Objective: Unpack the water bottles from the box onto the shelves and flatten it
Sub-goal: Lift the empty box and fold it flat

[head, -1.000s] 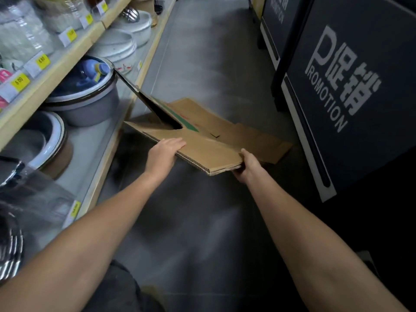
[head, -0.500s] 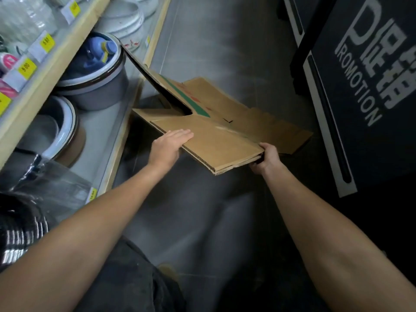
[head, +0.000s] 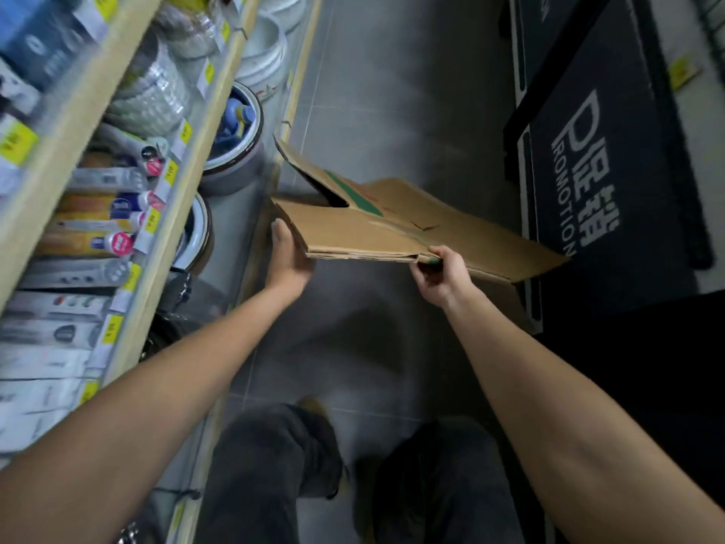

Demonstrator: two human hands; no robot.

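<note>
Your left hand (head: 288,255) has slipped from the top of the box (head: 365,229) to its left edge, straight fingers propping it, while your right hand (head: 439,274) pinches its near edge, so the flattened cardboard now hangs lifted between your fingers and flattening looks done.

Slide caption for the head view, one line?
In a shop aisle, a person holds a flattened cardboard box, right hand pinching its near edge, left hand open against its left corner.

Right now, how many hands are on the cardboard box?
2. The left hand touches the cardboard box at its near left corner, fingers straight; the right hand pinches its near edge, further right.
</note>
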